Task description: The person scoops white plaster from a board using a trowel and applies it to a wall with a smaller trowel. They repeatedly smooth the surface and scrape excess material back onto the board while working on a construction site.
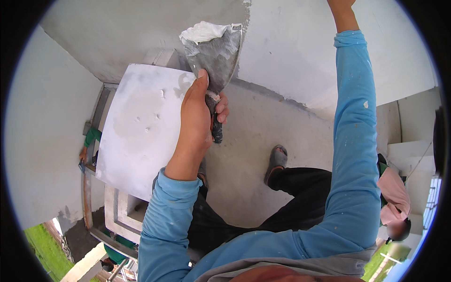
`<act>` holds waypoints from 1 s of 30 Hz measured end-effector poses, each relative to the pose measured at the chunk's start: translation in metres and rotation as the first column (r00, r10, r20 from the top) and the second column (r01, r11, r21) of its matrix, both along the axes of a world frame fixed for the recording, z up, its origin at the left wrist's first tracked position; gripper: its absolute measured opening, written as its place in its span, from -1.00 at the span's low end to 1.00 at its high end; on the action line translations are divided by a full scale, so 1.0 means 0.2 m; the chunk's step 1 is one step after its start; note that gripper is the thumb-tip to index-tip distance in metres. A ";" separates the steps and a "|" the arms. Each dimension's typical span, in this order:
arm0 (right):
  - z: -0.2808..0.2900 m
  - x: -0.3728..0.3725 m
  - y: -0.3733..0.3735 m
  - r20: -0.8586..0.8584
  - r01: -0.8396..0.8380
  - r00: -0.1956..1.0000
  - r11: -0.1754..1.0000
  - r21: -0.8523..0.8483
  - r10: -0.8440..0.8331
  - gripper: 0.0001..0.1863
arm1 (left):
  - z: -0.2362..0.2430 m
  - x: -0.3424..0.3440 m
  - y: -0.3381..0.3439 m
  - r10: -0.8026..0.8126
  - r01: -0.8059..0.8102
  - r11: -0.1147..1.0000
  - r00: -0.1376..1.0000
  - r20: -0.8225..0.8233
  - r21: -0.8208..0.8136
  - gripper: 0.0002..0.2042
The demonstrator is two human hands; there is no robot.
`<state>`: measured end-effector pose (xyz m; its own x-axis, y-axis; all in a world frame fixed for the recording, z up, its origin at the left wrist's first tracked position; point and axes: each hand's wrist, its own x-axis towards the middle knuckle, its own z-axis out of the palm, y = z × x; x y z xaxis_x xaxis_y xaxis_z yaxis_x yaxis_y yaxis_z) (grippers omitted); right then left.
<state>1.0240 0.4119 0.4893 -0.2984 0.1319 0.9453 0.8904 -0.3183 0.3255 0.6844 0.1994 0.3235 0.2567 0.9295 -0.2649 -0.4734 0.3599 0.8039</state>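
My left hand (193, 110) is wrapped round the dark handle of a putty knife (217, 61), its wide blade pointing up and away from me. A thick lump of white putty (205, 32) sits along the far edge of that blade. Stretched up against the white wall area is my right arm; only the wrist and part of my right hand (342, 5) show at the top edge, with the fingers cut off. Just left of my left hand lies a white board (143, 122), with a damp grey patch and small putty crumbs on it.
A grey wall (141, 28) and a partly whitened wall (286, 51) meet the concrete floor (244, 155). Concrete frames (123, 214) stand by the board. Another person's green-sleeved hand (84, 152) is at the left; a person in pink (394, 190) is at the right.
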 end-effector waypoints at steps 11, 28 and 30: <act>-2.21 -0.09 -0.18 -0.208 -0.095 0.976 0.723 -0.684 -0.068 -0.34 | -0.02 -0.03 0.00 -0.013 0.010 1.000 0.990 -0.139 -0.022 -0.59; -1.72 -0.68 -1.23 -0.101 -0.068 -0.993 0.393 0.917 0.065 -0.73 | -0.27 -0.13 0.11 0.357 0.088 0.720 0.804 -0.475 0.689 -0.78; -1.44 -0.74 -1.27 -0.112 -0.116 -0.993 0.274 0.955 -0.027 -0.72 | -0.23 -0.12 0.07 0.412 0.147 0.621 0.774 -0.480 0.770 -0.71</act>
<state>0.8768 0.1588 0.2008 0.2854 0.9531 -0.1007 -0.8462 0.2013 -0.4934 0.6597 0.2135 0.2766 0.1717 0.8599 0.4806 0.1816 -0.5072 0.8425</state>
